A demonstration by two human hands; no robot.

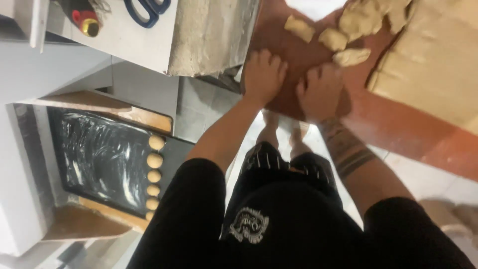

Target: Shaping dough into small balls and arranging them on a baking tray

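My left hand (264,74) lies palm down on the reddish-brown work surface (388,124), fingers together; whatever may be under it is hidden. My right hand (321,92) presses palm down beside it, and what is beneath it is also hidden. Just beyond the right hand lie three small cut dough pieces (333,39), with a bigger dough lump (366,17) behind them. A large flat dough sheet (433,60) covers the surface to the right.
A dark baking tray (99,154) at lower left holds a row of several round dough balls (154,160) along its right edge. Blue-handled scissors (147,10) lie on a white shelf at the top left. A floured metal panel (209,35) stands beside my left hand.
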